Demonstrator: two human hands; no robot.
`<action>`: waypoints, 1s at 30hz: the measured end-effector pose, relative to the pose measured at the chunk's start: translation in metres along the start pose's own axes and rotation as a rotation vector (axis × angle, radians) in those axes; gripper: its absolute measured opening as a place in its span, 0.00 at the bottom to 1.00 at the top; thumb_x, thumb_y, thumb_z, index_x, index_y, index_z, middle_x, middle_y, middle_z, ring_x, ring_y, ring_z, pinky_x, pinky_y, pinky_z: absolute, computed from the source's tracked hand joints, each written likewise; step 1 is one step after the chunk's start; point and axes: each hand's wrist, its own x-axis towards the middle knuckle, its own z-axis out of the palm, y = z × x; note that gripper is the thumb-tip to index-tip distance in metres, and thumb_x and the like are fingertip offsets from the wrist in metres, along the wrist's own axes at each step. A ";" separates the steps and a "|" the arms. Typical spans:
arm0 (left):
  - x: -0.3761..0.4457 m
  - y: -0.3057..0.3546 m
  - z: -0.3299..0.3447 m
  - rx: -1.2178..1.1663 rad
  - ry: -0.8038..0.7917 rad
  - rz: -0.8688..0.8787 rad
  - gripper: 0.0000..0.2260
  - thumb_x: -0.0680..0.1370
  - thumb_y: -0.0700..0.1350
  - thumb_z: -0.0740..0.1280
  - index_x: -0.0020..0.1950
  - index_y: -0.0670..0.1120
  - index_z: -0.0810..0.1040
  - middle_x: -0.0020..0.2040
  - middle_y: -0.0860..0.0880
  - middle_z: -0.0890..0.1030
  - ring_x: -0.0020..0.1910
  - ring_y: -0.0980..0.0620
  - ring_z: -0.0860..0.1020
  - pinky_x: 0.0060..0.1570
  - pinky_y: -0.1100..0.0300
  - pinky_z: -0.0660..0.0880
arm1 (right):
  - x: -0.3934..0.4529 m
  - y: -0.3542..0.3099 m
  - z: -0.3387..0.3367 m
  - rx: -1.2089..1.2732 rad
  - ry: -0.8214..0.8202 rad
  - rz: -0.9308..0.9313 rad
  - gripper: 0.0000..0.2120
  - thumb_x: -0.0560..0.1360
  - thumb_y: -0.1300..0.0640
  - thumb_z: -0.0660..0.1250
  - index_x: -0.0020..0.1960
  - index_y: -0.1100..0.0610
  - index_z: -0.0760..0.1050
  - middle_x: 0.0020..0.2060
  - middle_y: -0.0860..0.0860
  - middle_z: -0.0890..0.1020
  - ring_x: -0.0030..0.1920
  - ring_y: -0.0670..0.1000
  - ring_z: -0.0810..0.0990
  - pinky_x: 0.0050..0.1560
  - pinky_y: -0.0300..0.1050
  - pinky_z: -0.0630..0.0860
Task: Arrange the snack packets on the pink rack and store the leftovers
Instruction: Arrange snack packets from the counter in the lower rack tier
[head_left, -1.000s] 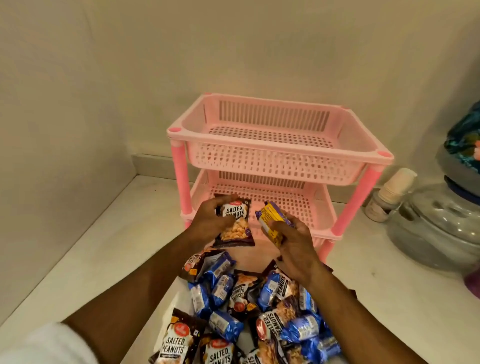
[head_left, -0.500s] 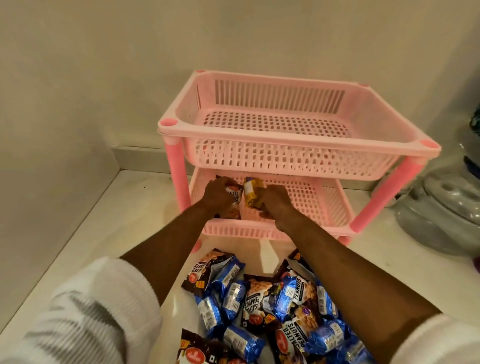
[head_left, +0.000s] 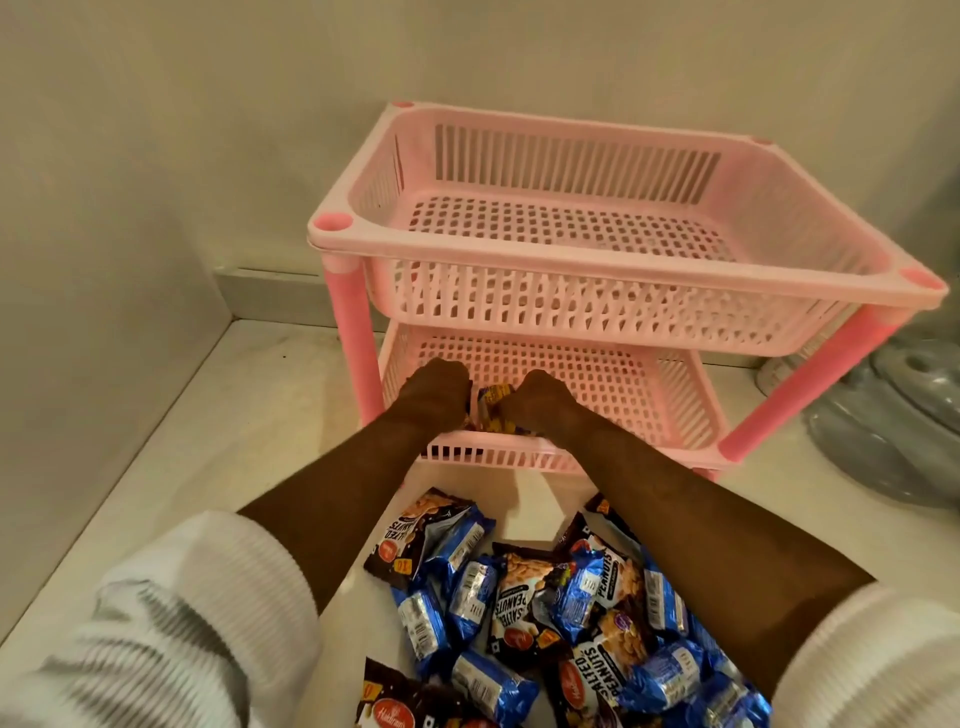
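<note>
Both forearms extend forward from pushed-up white ribbed sleeves (head_left: 171, 613), bare from elbow to wrist, converging slightly toward the centre. Left hand (head_left: 434, 392): back of the hand uppermost, knuckles raised, fingers curled downward and out of sight beneath the hand. Right hand (head_left: 543, 397): likewise back uppermost, fingers curled under, just beside the left hand with a narrow gap between them. Both wrists are held nearly straight. Whether either hand grips something cannot be told, as the fingertips are hidden under the knuckles
</note>
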 end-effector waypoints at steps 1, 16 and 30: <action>0.001 -0.004 -0.002 0.008 -0.024 -0.001 0.16 0.75 0.45 0.71 0.62 0.42 0.79 0.61 0.42 0.80 0.61 0.44 0.78 0.61 0.55 0.75 | 0.002 0.001 0.000 -0.033 0.004 -0.005 0.11 0.72 0.53 0.73 0.44 0.59 0.75 0.43 0.56 0.79 0.39 0.51 0.76 0.36 0.41 0.74; -0.002 -0.011 -0.007 -0.036 -0.069 0.041 0.18 0.75 0.37 0.70 0.65 0.42 0.78 0.65 0.43 0.77 0.65 0.45 0.74 0.65 0.57 0.70 | 0.001 0.002 -0.002 -0.077 -0.008 -0.040 0.15 0.71 0.46 0.76 0.42 0.56 0.75 0.37 0.51 0.79 0.35 0.47 0.75 0.31 0.40 0.70; -0.129 0.075 0.024 -0.270 0.342 0.261 0.13 0.78 0.46 0.66 0.63 0.47 0.77 0.58 0.47 0.76 0.58 0.49 0.73 0.59 0.53 0.74 | -0.135 0.109 -0.032 0.181 0.612 -0.525 0.05 0.74 0.50 0.67 0.46 0.49 0.81 0.42 0.41 0.84 0.45 0.39 0.81 0.44 0.43 0.79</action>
